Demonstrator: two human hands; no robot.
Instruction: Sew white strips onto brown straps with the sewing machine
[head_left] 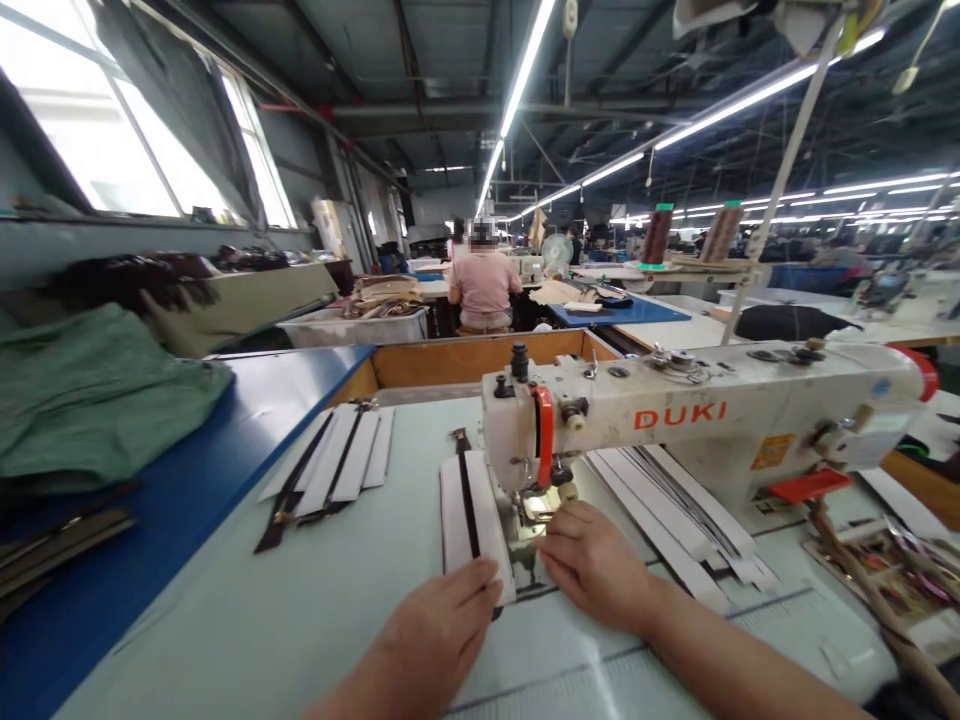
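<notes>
A sewing machine [697,410] marked DUKI stands in front of me, its lamp lighting the needle area. Left of the needle lies a white panel with a dark zipper [467,500] down its middle. At the panel's near end, my left hand [442,625] is closed, thumb and fingers pinching the edge. My right hand [596,560] is beside the presser foot [538,508] with its fingers bent together; anything between them is too small to make out. Behind the needle area, under the machine arm, is a stack of white strips [667,510].
Several white zipper panels [341,455] lie to the left on the pale table. A blue surface [270,400] beyond bears green cloth [105,390]. An open tray of small items [892,580] stands at right. A person in pink [484,285] sits ahead. Thread cones [656,237] stand behind the machine.
</notes>
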